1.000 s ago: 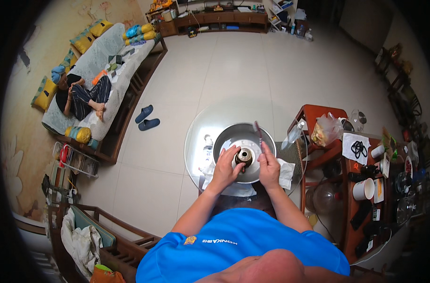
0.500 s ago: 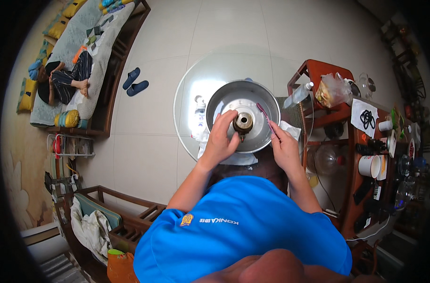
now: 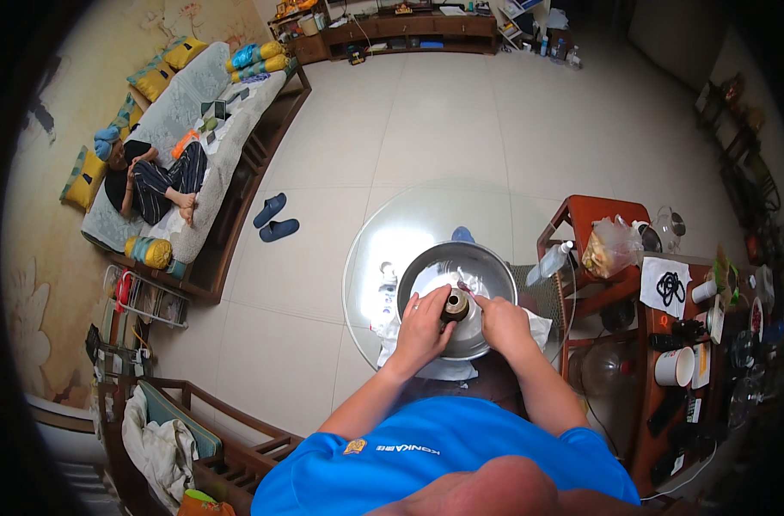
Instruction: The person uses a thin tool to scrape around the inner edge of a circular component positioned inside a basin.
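A wide steel basin [image 3: 500,268] stands in front of me on a round glass table [image 3: 364,249], with a little liquid or shine in its bottom. Over it, my left hand [image 3: 419,330] grips a small dark brass pot [image 3: 456,304] with a round hole at its top. My right hand [image 3: 504,324] holds a toothbrush [image 3: 470,292], its purplish handle partly hidden by the fingers. The brush end lies close against the pot's far right side; whether bristles touch it is too small to tell. Crumpled white paper [image 3: 448,370] lies beneath the basin's near edge.
A clear spray bottle [image 3: 548,263] stands right of the basin, near a red wooden chair [image 3: 594,211] bearing a plastic bag [image 3: 611,248]. Further right, a cluttered table holds a white cup [image 3: 674,366]. Blue slippers [image 3: 278,230] lie on the floor; a person [image 3: 160,185] reclines on the sofa.
The view has tilted up, showing more of the far room. My right hand has moved in toward the pot, bringing the toothbrush from the basin's right side to beside the pot.
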Available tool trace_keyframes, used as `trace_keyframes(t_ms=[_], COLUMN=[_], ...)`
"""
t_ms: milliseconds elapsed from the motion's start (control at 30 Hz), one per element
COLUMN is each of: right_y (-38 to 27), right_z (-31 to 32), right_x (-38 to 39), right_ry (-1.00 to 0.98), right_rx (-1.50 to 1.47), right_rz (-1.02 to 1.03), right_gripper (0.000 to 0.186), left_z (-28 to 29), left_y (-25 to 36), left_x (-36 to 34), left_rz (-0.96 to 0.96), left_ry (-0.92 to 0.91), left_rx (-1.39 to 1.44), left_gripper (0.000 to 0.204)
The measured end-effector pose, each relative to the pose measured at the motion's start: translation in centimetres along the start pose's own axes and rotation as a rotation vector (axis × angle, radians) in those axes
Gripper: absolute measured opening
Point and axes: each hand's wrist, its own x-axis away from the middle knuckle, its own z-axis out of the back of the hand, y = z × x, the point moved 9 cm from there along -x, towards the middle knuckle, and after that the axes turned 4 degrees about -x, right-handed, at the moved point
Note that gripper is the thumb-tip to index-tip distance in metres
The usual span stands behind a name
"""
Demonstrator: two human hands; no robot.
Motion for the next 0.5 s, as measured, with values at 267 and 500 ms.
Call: trace_keyframes(t_ms=[267, 500], right_y=[0.6, -0.9], right_z=[3.0, 5.6], right_x=[2.3, 6.4], right_ry=[0.053, 0.27], right_rx=[-0.243, -0.637], right_rz=[-0.078, 0.041], right_gripper=[0.038, 0.041], left_z=[0.1, 0.0], left_y=[-1.8, -1.9], left_x=[-1.3, -1.5], left_rz=[-0.009, 0.046], left_ry=[0.021, 0.086], left_rx=[0.085, 0.138], left_gripper=[0.068, 0.064])
